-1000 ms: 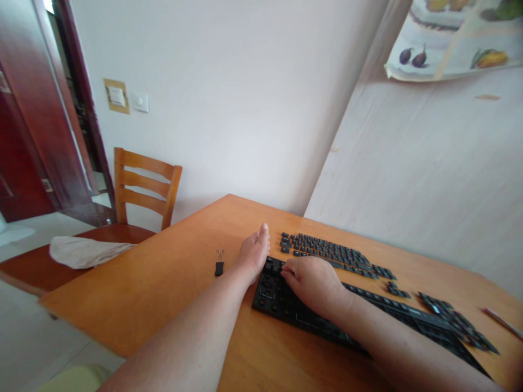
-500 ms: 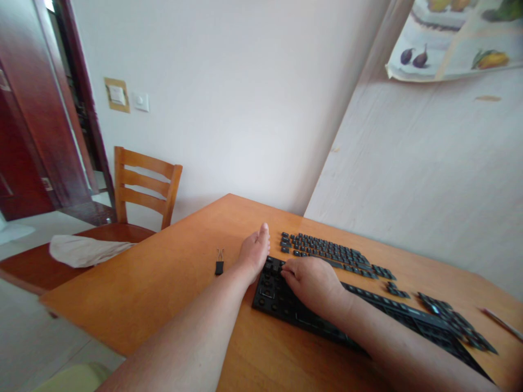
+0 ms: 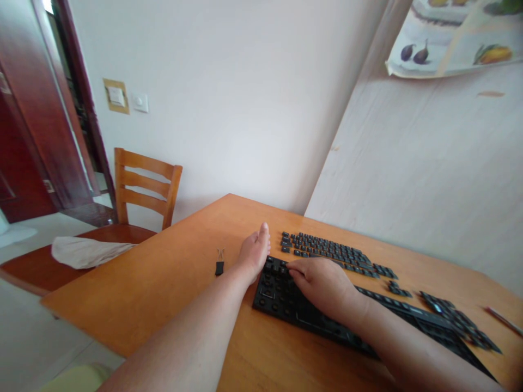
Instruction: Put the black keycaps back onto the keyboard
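Observation:
My left hand (image 3: 255,250) rests against the back left corner of a black keyboard (image 3: 269,305), thumb raised and fingers curled. Whatever lies inside those fingers is hidden. Over the keyboard's back rows, my right hand (image 3: 321,280) has thumb and forefinger pinched together; anything between the tips is too small to make out. A few keycaps (image 3: 275,263) sit on the board near the fingertips, while much of its left part shows bare key sockets. Behind the keyboard, loose black keycaps (image 3: 330,247) lie in rows on the wooden table (image 3: 183,288).
A black binder clip (image 3: 219,267) lies left of my left forearm. More keycaps (image 3: 457,321) and a pen-like stick (image 3: 504,320) are at the right. A wooden chair (image 3: 147,185) with a pale cloth (image 3: 90,252) stands beyond the table's left edge.
My right hand has shifted slightly right along the back row, uncovering a keycap near its fingertips. My left hand stays in place.

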`<state>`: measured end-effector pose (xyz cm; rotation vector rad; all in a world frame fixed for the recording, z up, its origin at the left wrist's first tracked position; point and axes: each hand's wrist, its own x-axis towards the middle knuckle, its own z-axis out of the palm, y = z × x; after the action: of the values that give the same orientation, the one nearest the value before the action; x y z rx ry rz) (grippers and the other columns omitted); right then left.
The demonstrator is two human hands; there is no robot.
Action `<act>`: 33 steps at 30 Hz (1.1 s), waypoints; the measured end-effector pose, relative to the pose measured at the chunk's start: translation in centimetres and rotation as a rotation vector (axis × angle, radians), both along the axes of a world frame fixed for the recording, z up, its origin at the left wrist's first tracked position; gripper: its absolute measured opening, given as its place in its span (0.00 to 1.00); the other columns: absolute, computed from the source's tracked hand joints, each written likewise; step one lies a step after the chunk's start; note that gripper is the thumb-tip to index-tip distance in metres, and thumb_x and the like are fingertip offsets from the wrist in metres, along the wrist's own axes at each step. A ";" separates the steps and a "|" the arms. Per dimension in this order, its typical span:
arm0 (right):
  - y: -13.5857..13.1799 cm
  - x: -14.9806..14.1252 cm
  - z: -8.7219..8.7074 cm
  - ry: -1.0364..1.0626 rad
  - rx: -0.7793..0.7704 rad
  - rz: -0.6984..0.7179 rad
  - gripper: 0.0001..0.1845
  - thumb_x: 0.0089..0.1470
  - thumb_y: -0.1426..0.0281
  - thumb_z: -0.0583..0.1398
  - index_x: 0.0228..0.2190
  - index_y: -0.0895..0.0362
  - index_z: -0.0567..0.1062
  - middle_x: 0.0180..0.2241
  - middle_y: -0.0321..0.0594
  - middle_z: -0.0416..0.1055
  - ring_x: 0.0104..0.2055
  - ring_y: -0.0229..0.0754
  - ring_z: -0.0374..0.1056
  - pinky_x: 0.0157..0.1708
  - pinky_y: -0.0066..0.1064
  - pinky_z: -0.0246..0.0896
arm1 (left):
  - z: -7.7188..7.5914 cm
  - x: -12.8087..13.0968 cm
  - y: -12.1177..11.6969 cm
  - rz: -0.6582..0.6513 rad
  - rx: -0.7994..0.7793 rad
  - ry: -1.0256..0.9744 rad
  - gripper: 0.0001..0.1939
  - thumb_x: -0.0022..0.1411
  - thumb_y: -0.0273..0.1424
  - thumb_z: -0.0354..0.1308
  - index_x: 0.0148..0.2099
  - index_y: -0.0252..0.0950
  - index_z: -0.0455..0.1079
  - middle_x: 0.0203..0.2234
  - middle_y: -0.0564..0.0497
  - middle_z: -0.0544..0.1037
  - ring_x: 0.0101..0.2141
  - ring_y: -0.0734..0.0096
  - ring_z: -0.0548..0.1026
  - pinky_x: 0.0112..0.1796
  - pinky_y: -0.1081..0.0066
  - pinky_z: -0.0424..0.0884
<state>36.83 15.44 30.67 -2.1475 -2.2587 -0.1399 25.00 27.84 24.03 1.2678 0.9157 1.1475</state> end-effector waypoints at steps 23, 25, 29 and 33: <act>-1.0 -0.9 0.0 0.036 -0.042 0.020 0.20 0.61 0.69 0.50 0.46 0.49 0.79 0.41 0.40 0.79 0.45 0.43 0.74 0.46 0.31 0.64 | -0.2 -0.3 0.3 -0.031 0.002 0.002 0.39 0.55 0.64 0.45 0.38 0.30 0.71 0.30 0.43 0.77 0.31 0.66 0.75 0.34 0.67 0.72; -1.1 -1.0 0.0 0.028 -0.039 0.019 0.20 0.61 0.69 0.50 0.45 0.49 0.80 0.41 0.40 0.79 0.44 0.43 0.74 0.45 0.30 0.64 | -0.2 -0.4 0.3 -0.037 0.007 0.009 0.39 0.55 0.64 0.45 0.38 0.30 0.72 0.30 0.44 0.77 0.31 0.67 0.75 0.35 0.67 0.72; -1.3 -1.1 0.2 0.012 -0.044 0.026 0.20 0.61 0.69 0.50 0.44 0.50 0.80 0.41 0.41 0.80 0.44 0.44 0.74 0.44 0.30 0.64 | -0.3 -0.6 0.4 -0.048 0.007 0.024 0.39 0.55 0.64 0.46 0.39 0.29 0.72 0.30 0.43 0.77 0.31 0.66 0.75 0.36 0.66 0.72; -1.3 -0.8 0.4 0.016 -0.055 0.046 0.20 0.62 0.68 0.50 0.44 0.50 0.80 0.41 0.41 0.79 0.44 0.45 0.74 0.44 0.32 0.64 | -0.1 -0.7 0.4 -0.052 -0.002 0.040 0.40 0.56 0.63 0.46 0.42 0.29 0.73 0.34 0.41 0.78 0.33 0.65 0.76 0.38 0.65 0.73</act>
<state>36.02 14.15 31.08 -2.1124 -2.3276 -0.0605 24.32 28.20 23.94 1.3092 0.9085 1.0839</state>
